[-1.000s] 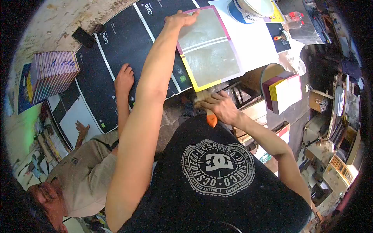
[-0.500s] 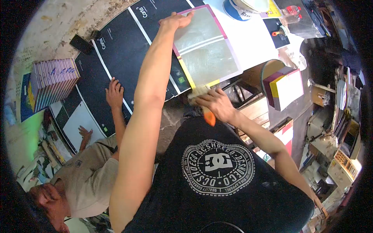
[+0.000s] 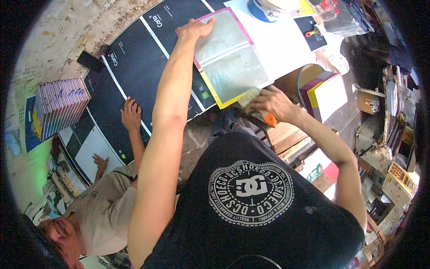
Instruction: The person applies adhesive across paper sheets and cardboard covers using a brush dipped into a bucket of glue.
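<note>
Brush (image 3: 249, 97), wide and flat with pale bristles and an orange handle tip, sits in the right hand (image 3: 272, 101), fingers wrapped tight round the handle. Bristles touch the near right corner of the sheet (image 3: 230, 58), a rectangular glossy grey piece with a magenta edge on 2 sides and a yellow edge at the near side. Sheet lies flat on the worktable (image 3: 286, 45), partly over white paper and partly over the black printed sheets (image 3: 139, 58).

Left hand (image 3: 193, 28) presses palm down on the far left corner of the sheet, fingers spread flat, gripping nothing. Arm fully stretched.

Step in hand, as a judgement: coating the sheet surface with the brush, stroke at the near edge. Grey face looks wet and streaky, probably glue, though the view is too distorted to be sure. Next move calls for steady strokes across the sheet while the left hand pins it against sliding.

Another person's hand (image 3: 131, 113) rests on the black printed sheets, well apart from the brush. Stack of pink-spined booklets (image 3: 60, 103) at far left. Block of magenta and yellow-edged paper (image 3: 326, 95) stands to the right of the table. Dark phone (image 3: 91, 61) lies near the wall edge.
</note>
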Action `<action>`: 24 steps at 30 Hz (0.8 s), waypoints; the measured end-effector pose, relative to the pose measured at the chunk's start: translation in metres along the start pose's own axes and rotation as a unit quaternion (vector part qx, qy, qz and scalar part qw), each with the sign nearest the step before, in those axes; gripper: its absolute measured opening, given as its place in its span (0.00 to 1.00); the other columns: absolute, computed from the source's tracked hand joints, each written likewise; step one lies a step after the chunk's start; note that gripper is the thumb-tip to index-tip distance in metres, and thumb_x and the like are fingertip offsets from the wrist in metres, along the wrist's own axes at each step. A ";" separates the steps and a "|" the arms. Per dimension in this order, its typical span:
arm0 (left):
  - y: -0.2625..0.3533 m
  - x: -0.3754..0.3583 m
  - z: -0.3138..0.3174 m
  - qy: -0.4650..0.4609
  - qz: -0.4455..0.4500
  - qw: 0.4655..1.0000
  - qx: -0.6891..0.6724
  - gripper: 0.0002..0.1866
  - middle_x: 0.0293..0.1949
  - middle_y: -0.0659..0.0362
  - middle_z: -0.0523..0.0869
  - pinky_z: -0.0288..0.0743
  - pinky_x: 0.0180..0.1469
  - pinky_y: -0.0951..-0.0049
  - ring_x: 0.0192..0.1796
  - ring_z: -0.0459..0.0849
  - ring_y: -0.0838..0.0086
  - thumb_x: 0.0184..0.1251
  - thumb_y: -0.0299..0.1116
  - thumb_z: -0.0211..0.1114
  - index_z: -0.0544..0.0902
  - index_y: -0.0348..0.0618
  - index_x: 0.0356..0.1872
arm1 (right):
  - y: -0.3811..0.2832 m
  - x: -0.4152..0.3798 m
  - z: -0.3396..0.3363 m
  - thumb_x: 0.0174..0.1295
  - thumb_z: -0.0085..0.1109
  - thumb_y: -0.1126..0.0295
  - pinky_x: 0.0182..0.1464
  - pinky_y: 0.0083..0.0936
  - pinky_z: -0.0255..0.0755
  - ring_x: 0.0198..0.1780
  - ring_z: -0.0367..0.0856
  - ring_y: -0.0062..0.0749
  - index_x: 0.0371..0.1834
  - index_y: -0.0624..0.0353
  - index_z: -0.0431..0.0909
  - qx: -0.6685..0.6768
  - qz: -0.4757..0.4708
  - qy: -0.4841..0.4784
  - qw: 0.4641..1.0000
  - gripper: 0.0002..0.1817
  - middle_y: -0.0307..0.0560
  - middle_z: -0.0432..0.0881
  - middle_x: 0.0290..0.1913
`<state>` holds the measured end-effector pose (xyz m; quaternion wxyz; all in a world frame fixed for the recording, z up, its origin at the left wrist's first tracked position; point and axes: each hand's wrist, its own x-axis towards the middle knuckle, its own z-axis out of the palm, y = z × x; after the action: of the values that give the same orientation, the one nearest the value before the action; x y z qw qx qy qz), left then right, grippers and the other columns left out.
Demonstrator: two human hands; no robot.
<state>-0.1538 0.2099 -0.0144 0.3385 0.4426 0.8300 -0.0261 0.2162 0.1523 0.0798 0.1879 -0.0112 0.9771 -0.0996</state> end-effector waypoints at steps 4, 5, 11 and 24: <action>0.004 -0.003 -0.004 0.017 -0.025 0.999 0.017 0.41 0.79 0.54 0.55 0.49 0.77 0.43 0.79 0.57 0.56 0.72 0.69 0.29 0.63 0.56 0.77 | 0.023 0.011 -0.020 0.62 0.54 0.63 0.58 0.34 0.67 0.59 0.76 0.29 0.58 0.36 0.81 -0.005 0.018 0.137 0.990 0.20 0.28 0.83 0.57; 0.005 -0.002 -0.002 0.026 -0.026 0.999 0.013 0.41 0.79 0.55 0.55 0.49 0.77 0.43 0.79 0.57 0.56 0.72 0.69 0.29 0.63 0.56 0.77 | 0.032 0.025 -0.024 0.63 0.53 0.62 0.58 0.35 0.68 0.60 0.76 0.28 0.58 0.34 0.81 -0.021 0.040 0.188 0.981 0.19 0.25 0.83 0.57; 0.009 -0.014 -0.008 0.004 -0.025 1.000 0.005 0.43 0.80 0.53 0.51 0.46 0.78 0.43 0.80 0.53 0.55 0.72 0.70 0.27 0.61 0.51 0.77 | 0.041 0.045 0.015 0.67 0.49 0.64 0.56 0.36 0.68 0.58 0.77 0.32 0.57 0.41 0.82 0.024 0.027 0.104 0.994 0.18 0.32 0.83 0.58; -0.017 0.041 0.006 -0.002 -0.005 1.000 0.000 0.42 0.80 0.50 0.52 0.47 0.77 0.41 0.79 0.55 0.52 0.74 0.65 0.29 0.60 0.44 0.77 | 0.111 0.054 0.008 0.62 0.55 0.61 0.57 0.37 0.66 0.63 0.74 0.30 0.57 0.37 0.82 0.025 0.036 0.105 0.994 0.19 0.29 0.81 0.59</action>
<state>-0.1786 0.2266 -0.0474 0.3405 0.4386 0.8312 -0.0284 0.1702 0.2563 0.0310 0.0883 0.0388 0.9883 -0.1178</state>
